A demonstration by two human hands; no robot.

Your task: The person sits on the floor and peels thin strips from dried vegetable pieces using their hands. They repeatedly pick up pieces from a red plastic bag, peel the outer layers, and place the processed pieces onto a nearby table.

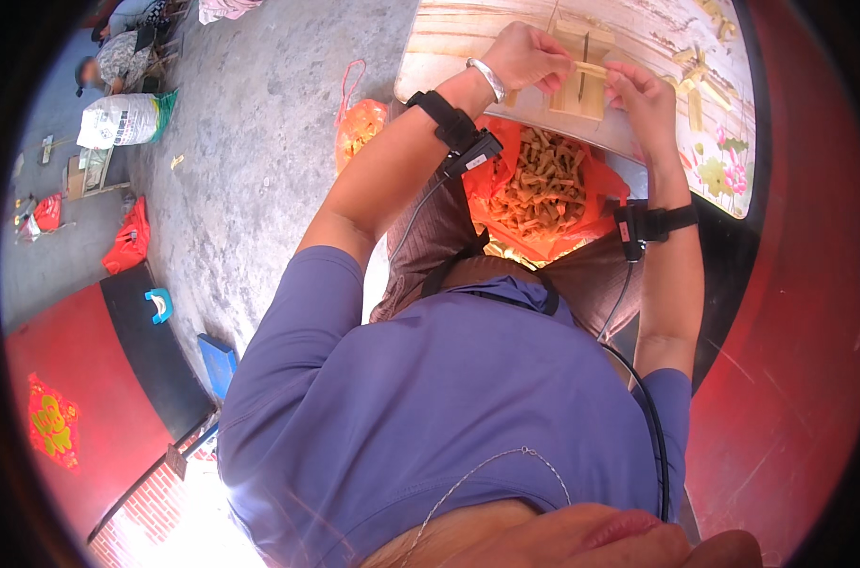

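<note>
My left hand (533, 60), with a silver bracelet at the wrist, pinches one end of a short, pale yellow strip (590, 69). The other end is between the fingertips of my right hand (639, 89). Under the strip, a wooden block (579, 105) lies near the edge of the patterned table (465, 42), with a narrow dark metal piece (584, 46) along its middle. The strip crosses over this metal piece; whether they touch, I cannot tell. Several pale strips (696, 78) lie crossed to the right of my right hand.
Between my knees, below the table edge, an open red plastic bag (483, 188) holds many small brownish pieces (543, 184). An orange-red bag (362, 128) stands left of the table. Cables run from both wrist straps. People sit at the far upper left, near a white sack (121, 121).
</note>
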